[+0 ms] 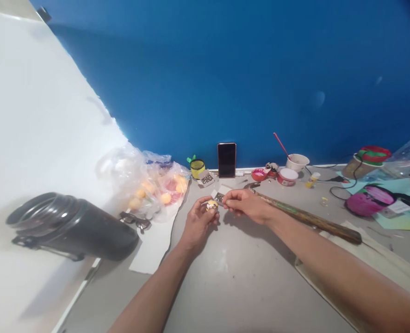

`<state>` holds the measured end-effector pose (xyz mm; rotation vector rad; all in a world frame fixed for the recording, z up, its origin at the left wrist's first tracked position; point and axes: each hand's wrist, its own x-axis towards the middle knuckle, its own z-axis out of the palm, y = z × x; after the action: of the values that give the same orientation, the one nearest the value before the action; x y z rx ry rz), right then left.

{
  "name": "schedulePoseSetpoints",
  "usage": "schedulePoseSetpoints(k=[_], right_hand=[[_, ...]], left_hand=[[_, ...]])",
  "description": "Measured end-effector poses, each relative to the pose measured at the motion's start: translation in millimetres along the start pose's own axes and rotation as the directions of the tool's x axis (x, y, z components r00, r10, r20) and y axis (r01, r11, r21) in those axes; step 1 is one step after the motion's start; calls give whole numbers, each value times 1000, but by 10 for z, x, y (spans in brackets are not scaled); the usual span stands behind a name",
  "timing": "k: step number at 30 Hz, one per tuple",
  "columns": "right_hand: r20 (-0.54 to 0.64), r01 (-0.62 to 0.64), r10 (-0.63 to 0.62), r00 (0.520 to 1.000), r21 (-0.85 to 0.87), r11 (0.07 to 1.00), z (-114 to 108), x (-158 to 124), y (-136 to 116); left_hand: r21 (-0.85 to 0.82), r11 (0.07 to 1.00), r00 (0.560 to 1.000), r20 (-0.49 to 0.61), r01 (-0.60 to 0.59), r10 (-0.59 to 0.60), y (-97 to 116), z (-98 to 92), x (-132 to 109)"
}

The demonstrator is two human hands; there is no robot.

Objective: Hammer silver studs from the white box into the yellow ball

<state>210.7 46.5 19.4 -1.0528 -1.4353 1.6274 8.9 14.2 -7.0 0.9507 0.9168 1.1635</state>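
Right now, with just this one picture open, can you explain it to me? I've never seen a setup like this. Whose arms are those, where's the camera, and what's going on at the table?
There's no machine here: those are a person's own bare arms, seen by a camera worn on their head, looking forward and down. The left hand holds a small yellowish ball with shiny bits on it. The right hand is beside it, near a small open box; whether its fingertips pinch anything is too small to tell. On the grey table, a hammer lies to the right, and a plastic bag with orange balls to the left. A phone stands upright near the blue wall.
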Motion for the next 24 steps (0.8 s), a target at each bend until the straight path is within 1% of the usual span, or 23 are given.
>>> schedulePoseSetpoints(k=[1, 3, 6, 9, 11, 14, 17, 19, 24], right_hand=[[-9, -23, 24, 1000, 96, 995, 5, -71, 33], [-37, -54, 65, 997, 234, 971, 9, -175, 110], [-48, -88, 111, 993, 334, 938, 1, -232, 214], [-28, -94, 112, 993, 368, 925, -9, -219, 275], [-20, -89, 104, 994, 375, 923, -11, -204, 300], [-22, -101, 118, 993, 379, 920, -2, -191, 336], [-15, -121, 136, 991, 373, 920, 8, -191, 365], [-1, -125, 135, 991, 369, 921, 7, -192, 374], [2, -145, 157, 988, 388, 910, -4, -184, 371]], left_hand=[[-2, 1000, 1000, 19, 17, -17, 3, 12, -14], [20, 999, 998, 49, 43, -43, 9, 35, -44], [96, 994, 993, 91, 61, -70, 21, 61, -78], [170, 984, 991, 110, 52, -71, 32, 73, -95], [190, 981, 991, 112, 45, -67, 36, 73, -101], [158, 986, 990, 128, 43, -64, 38, 71, -108], [92, 994, 988, 138, 64, -76, 47, 79, -116], [81, 994, 987, 133, 78, -88, 59, 91, -121], [208, 974, 989, 98, 87, -110, 87, 113, -129]])
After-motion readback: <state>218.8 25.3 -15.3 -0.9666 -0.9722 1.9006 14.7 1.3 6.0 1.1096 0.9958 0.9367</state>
